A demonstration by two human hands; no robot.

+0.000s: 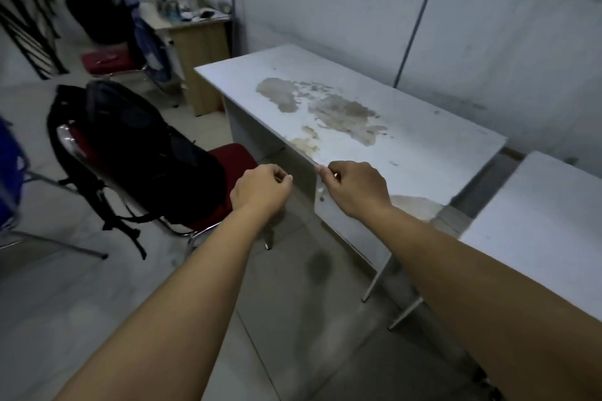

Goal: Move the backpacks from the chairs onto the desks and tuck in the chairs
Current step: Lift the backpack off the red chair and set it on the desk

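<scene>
Loosely curled, left hand (pixel 260 190) holds nothing — right hand (pixel 353 187) (likewise curled) hovers at the desk (pixel 423 140) edge.

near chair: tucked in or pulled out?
Pulled out. The red chair stands clear of the white desk, black backpack on its seat.
</scene>
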